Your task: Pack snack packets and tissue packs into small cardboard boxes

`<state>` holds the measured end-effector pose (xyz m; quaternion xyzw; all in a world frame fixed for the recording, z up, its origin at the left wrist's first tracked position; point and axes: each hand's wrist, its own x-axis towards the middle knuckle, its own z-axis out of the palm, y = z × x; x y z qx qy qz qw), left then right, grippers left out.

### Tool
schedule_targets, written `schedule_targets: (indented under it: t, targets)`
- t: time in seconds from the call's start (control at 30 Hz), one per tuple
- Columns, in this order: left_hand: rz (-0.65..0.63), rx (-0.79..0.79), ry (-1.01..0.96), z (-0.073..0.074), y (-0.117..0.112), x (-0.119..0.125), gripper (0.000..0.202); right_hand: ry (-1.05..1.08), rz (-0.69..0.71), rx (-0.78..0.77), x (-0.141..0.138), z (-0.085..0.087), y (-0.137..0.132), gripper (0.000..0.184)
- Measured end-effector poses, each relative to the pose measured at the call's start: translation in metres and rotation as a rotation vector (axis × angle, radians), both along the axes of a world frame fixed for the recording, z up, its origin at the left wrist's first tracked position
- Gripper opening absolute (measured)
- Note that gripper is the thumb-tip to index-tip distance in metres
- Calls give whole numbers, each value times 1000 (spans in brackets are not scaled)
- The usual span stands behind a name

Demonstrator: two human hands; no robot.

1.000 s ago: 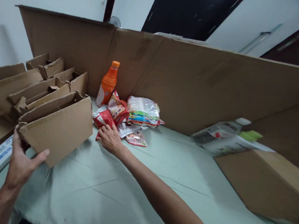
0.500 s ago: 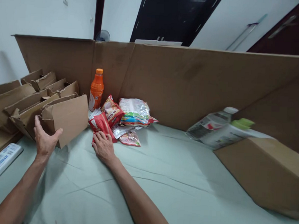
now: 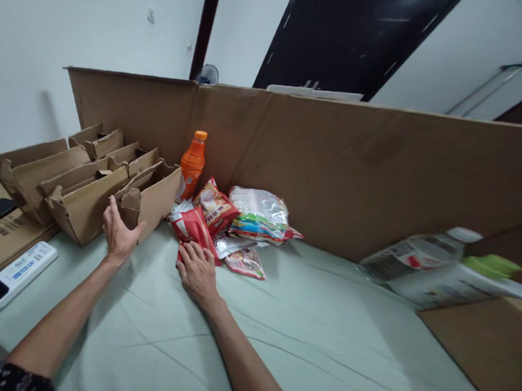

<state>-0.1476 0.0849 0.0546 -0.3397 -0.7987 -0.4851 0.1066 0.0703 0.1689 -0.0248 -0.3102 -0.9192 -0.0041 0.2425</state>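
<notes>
The left hand point(image 3: 122, 235) spanned the near end of an open-topped cardboard box point(image 3: 161, 196), gripping it between thumb and fingers. The right hand point(image 3: 199, 272) lay palm down and unclenched, its fingers on the lower part of a red snack packet point(image 3: 196, 226). That packet touched a red-and-yellow packet point(image 3: 216, 206); a clear-wrapped multicoloured packet point(image 3: 260, 210) sat to its right. Behind the box's far end, an orange drink bottle point(image 3: 194, 163) stood upright near a tall cardboard panel point(image 3: 355, 166). Left of the held box stood more open cardboard boxes point(image 3: 88, 202), with a white power bank point(image 3: 20, 274) on the pale green cloth point(image 3: 314, 340) before them. Far right, a clear plastic bottle point(image 3: 416, 258) leaned, tilted.
</notes>
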Motion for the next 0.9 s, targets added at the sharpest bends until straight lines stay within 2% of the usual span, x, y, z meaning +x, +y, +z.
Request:
schedule_targets:
  t: [0.2, 0.37, 0.5, 0.77, 0.83, 0.9]
  targets:
    - [89, -11, -51, -10, 48, -1, 116, -17, -2, -10, 1, 1, 1, 39]
    - [142, -34, -77, -8, 78, -8, 115, -40, 0, -40, 1, 3, 1, 40]
    - [175, -53, -72, -4, 85, -20, 116, -2, 23, -54, 1, 4, 2, 39]
    - [84, -113, -42, 2, 108, -31, 117, -4, 24, -80, 2, 6, 0, 41]
    - [75, -134, -36, 0, 105, -30, 118, -15, 36, -82, 2, 6, 1, 42]
    - [46, -177, -30, -7, 91, -24, 115, -28, 39, -86, 2, 8, 3, 44]
